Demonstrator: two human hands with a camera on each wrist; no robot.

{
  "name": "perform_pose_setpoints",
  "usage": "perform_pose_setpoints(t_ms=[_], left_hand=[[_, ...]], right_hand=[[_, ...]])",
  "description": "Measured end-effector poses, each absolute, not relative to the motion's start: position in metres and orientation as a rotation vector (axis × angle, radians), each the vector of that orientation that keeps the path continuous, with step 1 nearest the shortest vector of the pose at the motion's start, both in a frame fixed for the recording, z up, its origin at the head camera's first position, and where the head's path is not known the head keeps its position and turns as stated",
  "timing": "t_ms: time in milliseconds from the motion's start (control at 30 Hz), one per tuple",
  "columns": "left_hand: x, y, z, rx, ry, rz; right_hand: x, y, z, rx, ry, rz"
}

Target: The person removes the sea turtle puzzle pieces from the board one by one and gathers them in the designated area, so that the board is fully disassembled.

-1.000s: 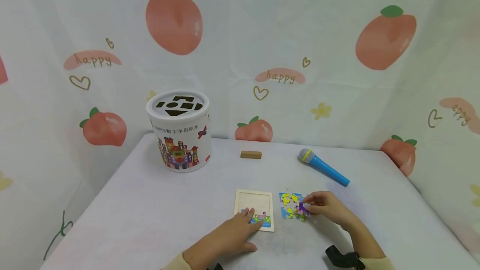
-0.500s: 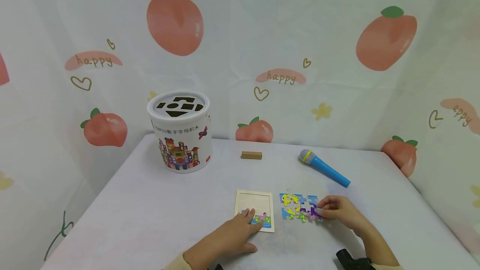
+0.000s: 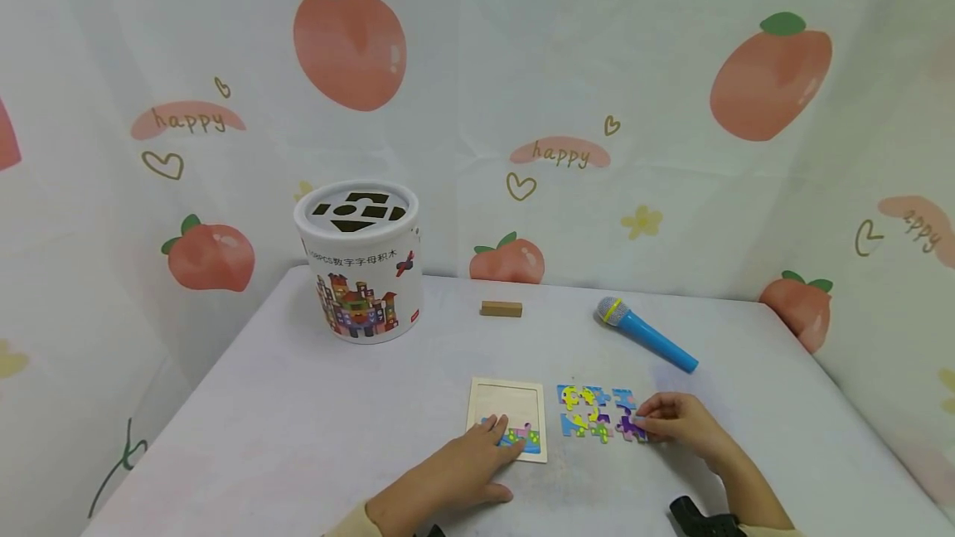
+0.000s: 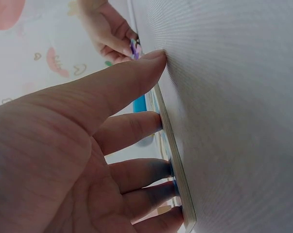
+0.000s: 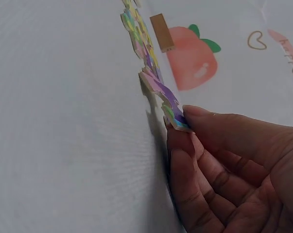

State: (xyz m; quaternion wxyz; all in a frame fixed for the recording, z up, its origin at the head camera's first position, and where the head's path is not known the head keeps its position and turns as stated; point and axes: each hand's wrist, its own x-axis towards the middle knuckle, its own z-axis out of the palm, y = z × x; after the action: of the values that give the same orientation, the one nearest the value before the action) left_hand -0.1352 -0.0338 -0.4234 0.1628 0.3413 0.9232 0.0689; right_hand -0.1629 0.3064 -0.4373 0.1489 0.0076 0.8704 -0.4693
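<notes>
My left hand (image 3: 470, 464) lies with fairly straight fingers on the lower part of a wooden puzzle frame (image 3: 507, 383), partly covering the pieces placed along its bottom. In the left wrist view its fingertips press on the frame (image 4: 174, 160) while the thumb rests on the table. Thumb and fingers of my right hand (image 3: 682, 421) pinch a purple and pink puzzle piece (image 3: 630, 427). The right wrist view shows this puzzle piece (image 5: 161, 92) tilted, one edge raised off the table. Left of it lie several loose puzzle pieces (image 3: 574, 423), yellow, blue and green.
A blue toy microphone (image 3: 649, 336) lies behind my right hand. A small wooden block (image 3: 501, 309) is near the table's back edge. At the back left stands a white bucket (image 3: 361, 272) with shaped holes in its lid. A printed curtain (image 3: 462, 106) hangs behind the table.
My right hand has moved to the right with the purple piece, away from the other loose pieces, uncovering a blue piece behind it. The left hand stays in place on the frame.
</notes>
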Motion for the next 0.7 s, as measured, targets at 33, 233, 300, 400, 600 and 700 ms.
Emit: perform_pose_setpoints(t_ms=[33, 233, 300, 400, 600, 700], left_hand=[[-0.1351, -0.0338, -0.4233, 0.973, 2.632, 0.197], [-0.1349, -0.0338, -0.4224, 0.964, 2.629, 0.204], [-0.1348, -0.0340, -0.4220, 0.960, 2.630, 0.211], [-0.1344, -0.0342, -0.4215, 0.956, 2.630, 0.219], [-0.1344, -0.0344, -0.4215, 0.964, 2.633, 0.222], [-0.1347, -0.0345, -0.4217, 0.966, 2.634, 0.221]], right_hand=[[-0.1625, 0.3056, -0.4374, 0.032, 2.508, -1.345], [-0.1617, 0.3038, -0.4342, 0.006, 2.564, -1.315], [-0.1612, 0.3044, -0.4327, -0.028, 2.595, -1.284], [-0.1607, 0.3056, -0.4310, -0.063, 2.629, -1.228], [-0.1614, 0.3079, -0.4319, -0.157, 2.625, -1.179], [-0.1618, 0.3087, -0.4323, -0.180, 2.615, -1.177]])
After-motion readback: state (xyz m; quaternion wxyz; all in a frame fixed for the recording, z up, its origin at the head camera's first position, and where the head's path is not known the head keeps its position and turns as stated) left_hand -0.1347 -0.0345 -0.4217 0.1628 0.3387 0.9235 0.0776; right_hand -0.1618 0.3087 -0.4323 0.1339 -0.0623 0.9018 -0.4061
